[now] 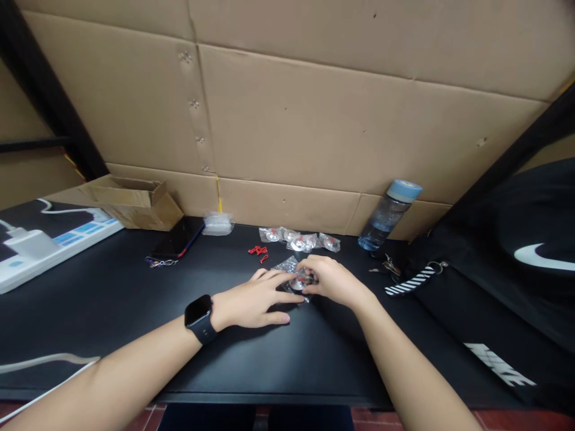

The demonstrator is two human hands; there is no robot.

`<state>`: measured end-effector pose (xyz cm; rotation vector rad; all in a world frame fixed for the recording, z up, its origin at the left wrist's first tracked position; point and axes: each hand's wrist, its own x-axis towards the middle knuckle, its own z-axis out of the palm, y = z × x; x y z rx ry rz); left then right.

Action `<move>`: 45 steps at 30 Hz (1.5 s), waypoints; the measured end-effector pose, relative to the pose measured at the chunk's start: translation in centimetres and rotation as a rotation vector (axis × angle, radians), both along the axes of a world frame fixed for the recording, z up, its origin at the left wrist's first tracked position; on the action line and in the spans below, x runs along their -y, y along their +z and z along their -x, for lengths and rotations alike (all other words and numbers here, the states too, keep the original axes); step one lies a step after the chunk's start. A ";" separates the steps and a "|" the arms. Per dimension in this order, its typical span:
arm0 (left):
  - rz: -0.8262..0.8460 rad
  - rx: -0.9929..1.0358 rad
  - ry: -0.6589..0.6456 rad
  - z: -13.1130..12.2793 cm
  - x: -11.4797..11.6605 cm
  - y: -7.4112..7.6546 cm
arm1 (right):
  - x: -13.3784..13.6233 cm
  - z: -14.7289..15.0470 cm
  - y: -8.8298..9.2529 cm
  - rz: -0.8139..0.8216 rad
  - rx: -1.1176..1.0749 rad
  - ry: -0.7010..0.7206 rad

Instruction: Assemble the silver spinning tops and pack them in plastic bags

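At the middle of the frame, a round piece in a clear wrapper [299, 282] lies on the black table [233, 359], between 2 hands. The right hand [335, 280] has its grip closed on it, thumb and fingertips seeming to pinch its right side. The left hand [260, 299] is spread with fingers straight, pressing lightly at the wrapper's left edge and gripping nothing.

Above them, a row of about 5 similar wrapped pieces [303, 240] lies against the cardboard; these look finished, though overlap makes the count unsure. The piece in hand seems still being worked on. Left of the row, a small heap of red bits [257, 250], with 1 stray just below it, looks unused, so some work probably remains.

At lower right, white lettering [499, 365] on the black bag [458, 299] reads NIKE, with a swoosh [539, 257] higher up at the right edge. Red marks on the wrapped pieces are too small to read. No writing is legible on the blue-capped bottle [381, 221].
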<state>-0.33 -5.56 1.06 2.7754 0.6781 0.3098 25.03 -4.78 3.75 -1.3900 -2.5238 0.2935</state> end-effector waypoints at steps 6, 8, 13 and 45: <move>-0.018 0.027 0.006 0.3 0.0 0.4 | -0.9 2.1 -1.8 -0.235 0.045 -0.167; -0.028 0.064 0.018 0.4 -0.2 0.3 | -1.2 2.4 -2.1 -0.254 -0.006 -0.156; -0.062 0.210 0.177 0.0 -1.3 -0.3 | -1.8 1.2 -1.5 -0.026 -0.303 0.123; -0.016 0.307 0.630 -0.8 -3.2 -1.8 | -0.4 3.1 -1.8 -0.269 0.042 0.029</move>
